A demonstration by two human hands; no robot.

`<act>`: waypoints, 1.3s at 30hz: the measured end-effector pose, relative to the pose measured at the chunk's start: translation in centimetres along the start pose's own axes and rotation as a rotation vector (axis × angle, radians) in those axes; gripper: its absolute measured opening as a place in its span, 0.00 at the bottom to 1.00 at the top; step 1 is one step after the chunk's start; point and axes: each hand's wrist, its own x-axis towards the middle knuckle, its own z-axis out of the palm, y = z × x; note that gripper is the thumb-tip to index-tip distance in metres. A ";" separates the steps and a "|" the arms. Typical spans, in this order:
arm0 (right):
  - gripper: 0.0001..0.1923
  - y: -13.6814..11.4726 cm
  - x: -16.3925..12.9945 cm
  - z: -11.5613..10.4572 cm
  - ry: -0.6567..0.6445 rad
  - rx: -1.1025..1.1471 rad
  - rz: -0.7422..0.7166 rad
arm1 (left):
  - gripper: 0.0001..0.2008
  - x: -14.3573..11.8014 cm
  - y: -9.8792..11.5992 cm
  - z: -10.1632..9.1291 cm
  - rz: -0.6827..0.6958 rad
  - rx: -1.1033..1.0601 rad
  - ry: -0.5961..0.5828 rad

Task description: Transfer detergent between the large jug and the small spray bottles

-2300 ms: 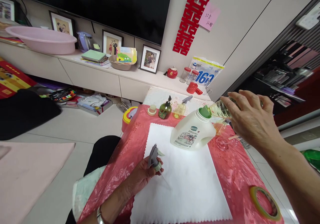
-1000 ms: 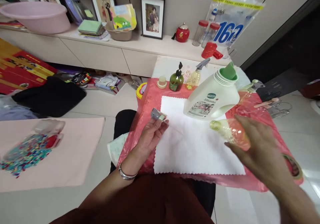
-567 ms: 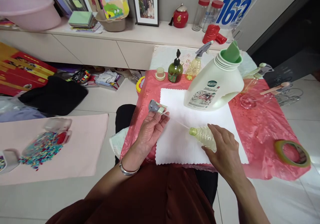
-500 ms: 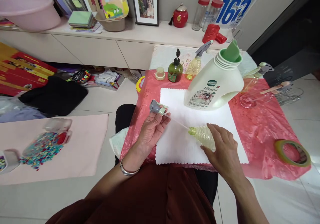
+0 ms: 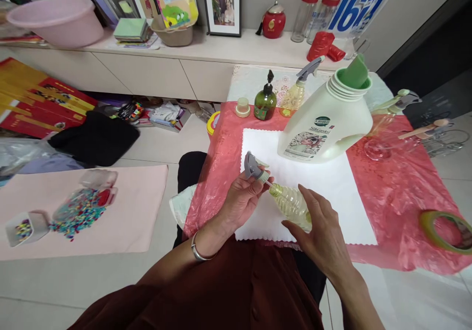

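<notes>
My left hand [image 5: 241, 203] grips a grey spray-trigger head [image 5: 252, 166] just above the neck of a small clear bottle [image 5: 290, 203] filled with yellowish liquid. My right hand [image 5: 320, 236] holds that bottle, tilted with its neck pointing left toward the trigger head. The head's dip tube goes into the bottle's mouth, with the head nearly touching the neck. Both are held over the near edge of a white cloth [image 5: 332, 192] lying on a red plastic table cover [image 5: 398, 192].
A large white detergent jug [image 5: 324, 128] with a green spout stands at the cloth's far edge. Behind it are a green pump bottle [image 5: 264, 105], another spray bottle [image 5: 298, 91] and a small cap [image 5: 242, 107]. A tape roll [image 5: 444, 231] lies right. Beads [image 5: 75, 212] sit on a pink mat at left.
My right hand brought the small bottle down from the jug's spout to the cloth. The trigger head's tube has slid into the bottle, and the head has closed in on the neck.
</notes>
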 end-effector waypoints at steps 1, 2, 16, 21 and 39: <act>0.32 -0.1 0.0 0.1 -0.002 0.012 0.004 | 0.21 -0.1 -0.1 0.0 -0.001 0.004 -0.003; 0.33 -0.3 0.0 0.1 -0.002 0.021 0.006 | 0.21 -0.1 -0.3 0.0 -0.002 0.009 -0.007; 0.36 -0.4 -0.3 0.2 0.014 0.065 -0.004 | 0.21 -0.3 -1.3 -0.1 -0.028 0.076 -0.053; 0.35 -0.5 -0.4 0.3 0.027 0.125 0.004 | 0.21 -0.3 -1.4 0.0 -0.036 0.091 -0.052; 0.34 -0.8 -0.7 1.1 0.065 0.221 0.016 | 0.22 -0.6 -1.3 0.6 -0.016 0.135 -0.040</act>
